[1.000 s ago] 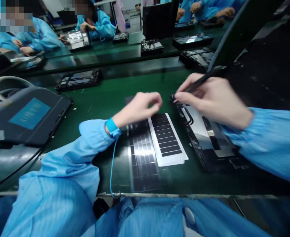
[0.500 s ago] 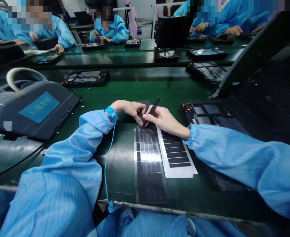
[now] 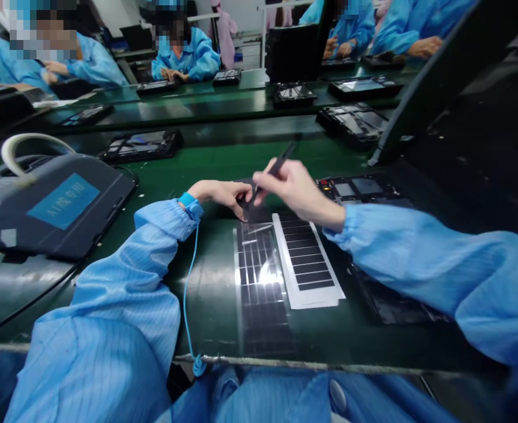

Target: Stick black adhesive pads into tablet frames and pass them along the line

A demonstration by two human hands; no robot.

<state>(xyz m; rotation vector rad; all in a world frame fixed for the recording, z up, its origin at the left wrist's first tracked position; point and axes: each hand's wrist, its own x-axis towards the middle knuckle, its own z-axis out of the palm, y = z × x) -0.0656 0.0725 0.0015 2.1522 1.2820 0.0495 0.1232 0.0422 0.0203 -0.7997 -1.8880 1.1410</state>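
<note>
My right hand point(image 3: 296, 182) grips slim black tweezers point(image 3: 283, 160), tilted with the tip down and left. The tip is close to the fingers of my left hand point(image 3: 221, 194). My left hand lies low over the bench, its thumb and fingers curled at a dark flat piece point(image 3: 254, 210), which they partly cover. A clear film sheet with a grid of strips point(image 3: 259, 264) lies just below that piece. Beside it on the right is a white sheet with a column of black rectangular stickers point(image 3: 308, 255).
A grey machine with a blue label point(image 3: 60, 200) stands at left. An opened device point(image 3: 367, 191) lies partly under my right forearm, and a dark slanted panel point(image 3: 417, 94) rises beyond. More devices point(image 3: 142, 144) sit farther back, where several co-workers in blue sit. A blue cord point(image 3: 188, 294) hangs from my left wrist.
My right hand has lifted with the tweezers, up and away from the top of the film sheet. My left hand stays at the dark piece. The view has shifted slightly.
</note>
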